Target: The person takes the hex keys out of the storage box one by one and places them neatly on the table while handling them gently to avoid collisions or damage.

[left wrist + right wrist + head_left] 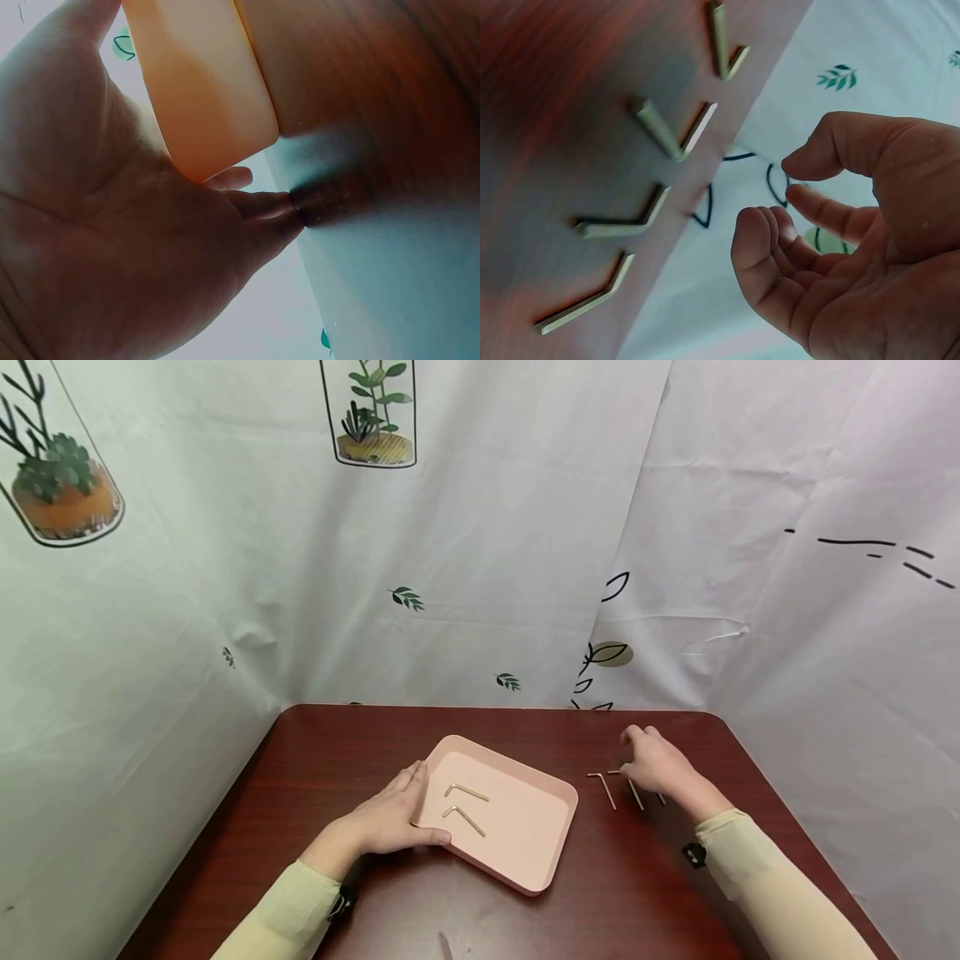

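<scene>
A shallow pink tray sits at an angle on the table, two brass-coloured hex keys lying inside its left half. My left hand rests against the tray's near-left corner, fingers straight along the left side and thumb along the front rim. In the left wrist view the fingertips reach down to the tabletop beside the tray wall. My right hand hovers over several more hex keys right of the tray. Its fingers are loosely bent, and nothing is between them and the thumb.
The dark red wooden table has rounded far corners. A white patterned cloth hangs behind it and along both sides. In the right wrist view, loose hex keys lie in a spaced row near the table's edge.
</scene>
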A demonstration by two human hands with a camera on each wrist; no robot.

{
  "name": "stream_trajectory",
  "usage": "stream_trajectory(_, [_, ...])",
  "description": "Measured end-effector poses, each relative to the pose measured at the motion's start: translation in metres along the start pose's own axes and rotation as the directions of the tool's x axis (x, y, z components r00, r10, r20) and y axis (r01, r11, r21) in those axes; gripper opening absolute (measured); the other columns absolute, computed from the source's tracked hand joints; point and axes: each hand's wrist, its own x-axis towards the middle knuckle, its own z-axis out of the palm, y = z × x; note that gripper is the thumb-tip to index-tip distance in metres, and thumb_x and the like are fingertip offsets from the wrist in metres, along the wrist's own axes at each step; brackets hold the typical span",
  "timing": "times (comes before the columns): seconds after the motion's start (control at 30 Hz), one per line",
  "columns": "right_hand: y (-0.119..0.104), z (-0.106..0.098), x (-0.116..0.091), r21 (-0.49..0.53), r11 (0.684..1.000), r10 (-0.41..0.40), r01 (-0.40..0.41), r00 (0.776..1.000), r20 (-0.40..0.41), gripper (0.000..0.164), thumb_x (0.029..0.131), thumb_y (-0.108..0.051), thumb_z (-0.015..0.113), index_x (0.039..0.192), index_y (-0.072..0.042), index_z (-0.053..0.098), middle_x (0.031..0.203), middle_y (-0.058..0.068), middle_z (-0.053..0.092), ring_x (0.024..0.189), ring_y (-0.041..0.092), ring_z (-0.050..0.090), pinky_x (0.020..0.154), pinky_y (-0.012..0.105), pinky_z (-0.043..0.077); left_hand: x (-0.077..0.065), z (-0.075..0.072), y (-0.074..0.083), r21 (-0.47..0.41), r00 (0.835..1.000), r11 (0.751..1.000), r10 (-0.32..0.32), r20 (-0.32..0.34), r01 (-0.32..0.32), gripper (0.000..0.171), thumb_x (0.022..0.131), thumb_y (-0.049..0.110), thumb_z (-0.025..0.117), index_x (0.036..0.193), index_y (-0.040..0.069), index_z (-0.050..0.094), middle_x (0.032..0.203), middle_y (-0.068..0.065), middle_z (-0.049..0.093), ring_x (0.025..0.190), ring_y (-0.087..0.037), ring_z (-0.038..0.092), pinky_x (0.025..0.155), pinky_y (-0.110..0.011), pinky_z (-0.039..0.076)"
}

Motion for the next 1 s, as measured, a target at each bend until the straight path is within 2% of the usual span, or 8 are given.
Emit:
stream_trajectory(0.23, [-0.021, -0.004, 0.000, -0.001, 0.998, -0.056, 0.056, 0.998, 0.012, 0.048, 0.081, -0.008, 0.078, 0.125, 0.002, 0.064, 0.111, 0.021, 0.061, 0.088, 0.032, 0.064, 0.080, 0.054, 0.056, -0.001, -0.001, 0.002, -0.012, 1.000, 1.000, 0.006, 0.002, -0.006, 0.136, 0.089, 0.076, 0.080, 0.172, -0.013, 0.017, 0.179, -0.034, 0.020, 0.167, -0.049, 0.020, 0.131, -0.062, 0.029])
stream_trajectory(0.37, [-0.032, -0.004, 0.002, 0.000, 0.998, -0.056, 0.056, 0.998, 0.019, 0.049, 0.081, -0.008, 0.076, 0.128, 0.000, 0.065, 0.112, 0.019, 0.060, 0.087, 0.030, 0.063, 0.079, 0.052, 0.055, -0.002, -0.001, 0.003, -0.017, 1.000, 1.000, 0.001, 0.005, -0.001, 0.136, 0.089, 0.076, 0.080, 0.172, -0.012, 0.017, 0.179, -0.034, 0.020, 0.167, -0.049, 0.020, 0.131, -0.061, 0.029])
stream_trajectory(0.73, [-0.052, -0.001, 0.007, 0.016, 0.996, -0.090, 0.089, 0.996, 0.018, 0.049, 0.084, -0.010, 0.080, 0.129, -0.002, 0.065, 0.118, 0.019, 0.062, 0.094, 0.032, 0.067, 0.084, 0.054, 0.057, -0.002, -0.001, 0.003, -0.018, 1.000, 1.000, 0.000, 0.004, 0.000, 0.137, 0.089, 0.075, 0.080, 0.172, -0.013, 0.017, 0.178, -0.035, 0.020, 0.167, -0.049, 0.021, 0.130, -0.062, 0.030])
stream_trajectory(1.0, [-0.067, 0.000, 0.010, 0.021, 0.993, -0.114, 0.114, 0.993, 0.015, 0.048, 0.084, -0.008, 0.075, 0.131, -0.003, 0.065, 0.118, 0.017, 0.062, 0.091, 0.030, 0.064, 0.084, 0.051, 0.056, -0.001, -0.002, 0.003, -0.012, 1.000, 1.000, 0.001, 0.003, -0.001, 0.137, 0.089, 0.076, 0.080, 0.172, -0.013, 0.017, 0.178, -0.035, 0.020, 0.167, -0.050, 0.021, 0.130, -0.062, 0.030])
